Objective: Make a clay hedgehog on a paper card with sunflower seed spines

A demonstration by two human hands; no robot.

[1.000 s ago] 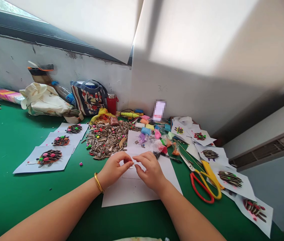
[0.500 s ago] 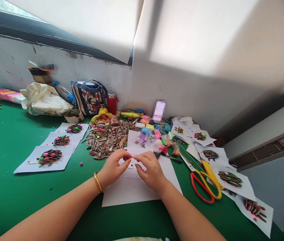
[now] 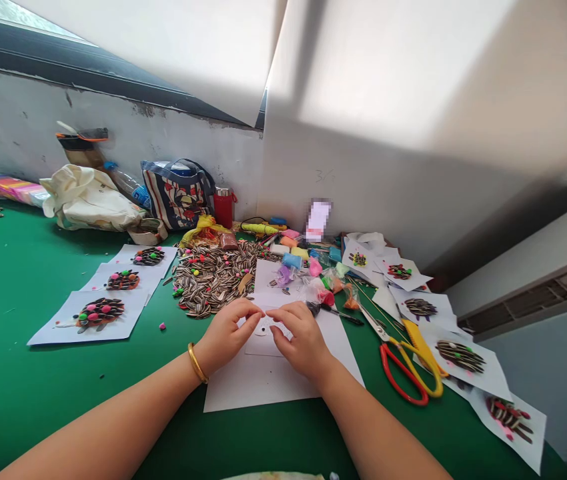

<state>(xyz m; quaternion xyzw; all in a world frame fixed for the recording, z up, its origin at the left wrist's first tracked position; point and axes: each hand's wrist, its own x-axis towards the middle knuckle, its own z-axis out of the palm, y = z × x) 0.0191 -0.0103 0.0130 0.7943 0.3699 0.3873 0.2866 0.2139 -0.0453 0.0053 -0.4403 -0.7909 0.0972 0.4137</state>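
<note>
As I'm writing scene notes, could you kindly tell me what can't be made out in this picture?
In the head view:
Marks on the small sheet: partly hidden by left hand and right hand.
Anything pinched there: too small to tell.
Object against the wall: pixelated.
Pale item at the bottom: cut off by the edge.
Wall writing: too faint.

Along the scuffed, pale wall (image 3: 18, 110), left to right: a slumped cream cloth bag (image 3: 91, 200), a clear bottle (image 3: 126, 181) (blue-capped, tilted behind it), a striped, patterned handbag (image 3: 176, 203), and a red flask (image 3: 223, 210) upright beside the handbag.
</note>
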